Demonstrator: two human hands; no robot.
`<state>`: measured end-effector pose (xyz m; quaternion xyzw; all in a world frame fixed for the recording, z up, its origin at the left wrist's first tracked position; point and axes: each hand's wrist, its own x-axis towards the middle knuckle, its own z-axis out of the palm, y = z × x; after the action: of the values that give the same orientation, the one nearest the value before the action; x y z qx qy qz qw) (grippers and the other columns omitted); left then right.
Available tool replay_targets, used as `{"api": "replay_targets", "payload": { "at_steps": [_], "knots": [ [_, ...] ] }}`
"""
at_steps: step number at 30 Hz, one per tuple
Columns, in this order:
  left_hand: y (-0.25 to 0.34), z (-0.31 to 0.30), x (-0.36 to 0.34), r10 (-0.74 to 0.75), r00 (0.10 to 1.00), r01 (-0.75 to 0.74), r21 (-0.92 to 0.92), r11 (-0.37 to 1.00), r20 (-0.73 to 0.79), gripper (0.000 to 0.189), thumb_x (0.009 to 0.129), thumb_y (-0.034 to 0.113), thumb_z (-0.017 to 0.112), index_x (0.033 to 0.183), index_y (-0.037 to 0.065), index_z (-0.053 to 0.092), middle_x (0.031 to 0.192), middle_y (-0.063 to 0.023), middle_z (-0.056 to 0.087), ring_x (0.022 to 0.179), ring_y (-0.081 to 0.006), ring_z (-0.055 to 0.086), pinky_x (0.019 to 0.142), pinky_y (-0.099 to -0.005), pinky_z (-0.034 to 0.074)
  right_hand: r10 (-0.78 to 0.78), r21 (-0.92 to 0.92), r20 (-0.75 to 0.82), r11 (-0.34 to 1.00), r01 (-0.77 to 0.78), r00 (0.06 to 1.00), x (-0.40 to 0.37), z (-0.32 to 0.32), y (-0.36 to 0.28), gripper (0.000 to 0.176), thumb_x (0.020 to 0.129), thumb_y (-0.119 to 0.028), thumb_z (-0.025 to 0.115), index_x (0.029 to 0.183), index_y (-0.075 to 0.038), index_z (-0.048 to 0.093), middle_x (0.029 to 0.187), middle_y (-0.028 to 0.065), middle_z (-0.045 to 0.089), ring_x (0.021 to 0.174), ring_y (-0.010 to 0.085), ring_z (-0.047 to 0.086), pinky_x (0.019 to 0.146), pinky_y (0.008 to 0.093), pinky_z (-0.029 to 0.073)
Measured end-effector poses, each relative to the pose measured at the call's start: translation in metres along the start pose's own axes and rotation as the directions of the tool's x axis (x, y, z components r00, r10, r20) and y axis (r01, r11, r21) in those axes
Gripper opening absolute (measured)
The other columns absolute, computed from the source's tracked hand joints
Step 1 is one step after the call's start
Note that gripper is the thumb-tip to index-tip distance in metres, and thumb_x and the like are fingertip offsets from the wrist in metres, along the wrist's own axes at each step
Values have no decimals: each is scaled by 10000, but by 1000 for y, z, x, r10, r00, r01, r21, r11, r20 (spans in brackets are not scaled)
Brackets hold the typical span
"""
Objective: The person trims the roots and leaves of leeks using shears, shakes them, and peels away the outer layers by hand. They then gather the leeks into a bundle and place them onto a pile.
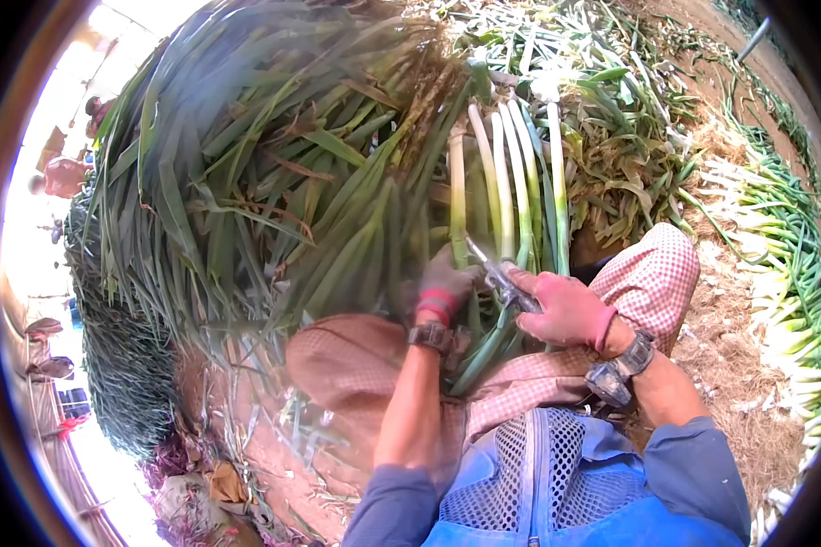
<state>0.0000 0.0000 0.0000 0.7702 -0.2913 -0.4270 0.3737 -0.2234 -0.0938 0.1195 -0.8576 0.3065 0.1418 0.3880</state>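
Several long green onions (pixel 523 196) with white stalks lie side by side across my lap, their white ends pointing away from me. My right hand (pixel 561 308), in a pinkish glove, is wrapped round a pair of metal shears (pixel 497 275), whose blades point up and left over the onions. The gloved left hand (pixel 449 281) closes around a thicker green onion (pixel 458 187) at its green part, close to the shear tips. Its fingers are partly blurred and hidden. Green leaf ends (pixel 483 351) hang below the hands onto my checked trousers.
A large heap of uncut green onion leaves (pixel 246 164) rises at the left. Trimmed leaf scraps (pixel 629 155) are piled at the back right. A row of cleaned onions (pixel 794 301) lies along the right edge beside dry straw (pixel 721 356). People (pixel 64 176) appear far left.
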Motion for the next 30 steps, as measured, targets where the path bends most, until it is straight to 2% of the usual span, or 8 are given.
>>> {"api": "replay_targets", "payload": {
  "at_steps": [5, 9, 13, 17, 18, 21, 26, 30],
  "knots": [
    [-6, 3, 0, -19, 1000, 18, -45, 999, -6, 434, 861, 152, 856, 1264, 34, 745, 1003, -61, 802, 869, -136, 720, 802, -319, 584, -6, 38, 94, 999, 2, 996, -1, -4, -3, 806, 907, -379, 656, 1643, -118, 457, 1181, 291, 690, 1122, 474, 696, 1016, 532, 540],
    [-13, 6, 3, 9, 1000, -9, -26, 1000, -16, 430, 863, 132, 857, 1262, 24, 740, 1015, -68, 803, 877, -141, 729, 805, -318, 587, 24, 97, -22, 995, -22, 999, 32, -8, 4, 772, 899, -355, 662, 1607, -93, 499, 1141, 288, 707, 1085, 476, 698, 1006, 520, 548],
    [-22, 4, 9, 43, 999, -45, -74, 996, -26, 436, 879, 129, 853, 1282, 18, 729, 1045, -70, 805, 893, -143, 740, 815, -322, 594, -110, 50, -136, 992, 118, 985, 36, -2, 7, 753, 897, -308, 664, 1592, -66, 505, 1026, 281, 723, 986, 489, 712, 935, 525, 573],
    [-32, 11, 11, 27, 999, -25, -93, 995, 22, 464, 893, 117, 842, 1328, 20, 715, 1064, -77, 808, 910, -149, 745, 833, -322, 596, 47, 70, -101, 997, -40, 994, 75, -26, 6, 761, 901, -293, 654, 1606, -62, 484, 1056, 259, 741, 983, 447, 732, 921, 515, 585],
    [-30, 11, 10, 26, 999, -24, -94, 995, 20, 464, 893, 117, 842, 1328, 20, 715, 1064, -77, 808, 910, -149, 745, 833, -322, 596, 33, 31, -141, 999, -29, 989, 91, -29, 10, 719, 928, -283, 635, 1609, -100, 498, 976, 228, 734, 904, 380, 733, 881, 494, 582],
    [-10, 9, 2, -10, 999, 14, -99, 995, 39, 490, 895, 109, 838, 1356, 16, 702, 1078, -84, 811, 918, -156, 752, 840, -321, 596, 42, -85, -236, 994, -64, 971, 137, -41, 14, 728, 920, -281, 645, 1608, -100, 492, 1027, 248, 749, 961, 404, 738, 899, 499, 579],
    [-5, 13, -6, 66, 998, -66, 18, 998, -8, 555, 891, 168, 849, 1389, -3, 676, 1103, -126, 816, 936, -180, 765, 872, -342, 598, 75, -39, -271, 995, -89, 960, 181, -53, 18, 728, 912, -275, 660, 1601, -106, 496, 1129, 275, 751, 1053, 446, 722, 948, 509, 563],
    [-1, 17, -10, 9, 1000, -10, 86, 996, 4, 586, 882, 202, 852, 1411, 26, 671, 1112, -151, 815, 953, -216, 776, 905, -359, 593, 88, -1, -284, 996, -92, 955, 187, -49, 23, 720, 903, -282, 668, 1587, -115, 516, 1163, 273, 749, 1062, 454, 717, 970, 503, 559]
  ]
}}
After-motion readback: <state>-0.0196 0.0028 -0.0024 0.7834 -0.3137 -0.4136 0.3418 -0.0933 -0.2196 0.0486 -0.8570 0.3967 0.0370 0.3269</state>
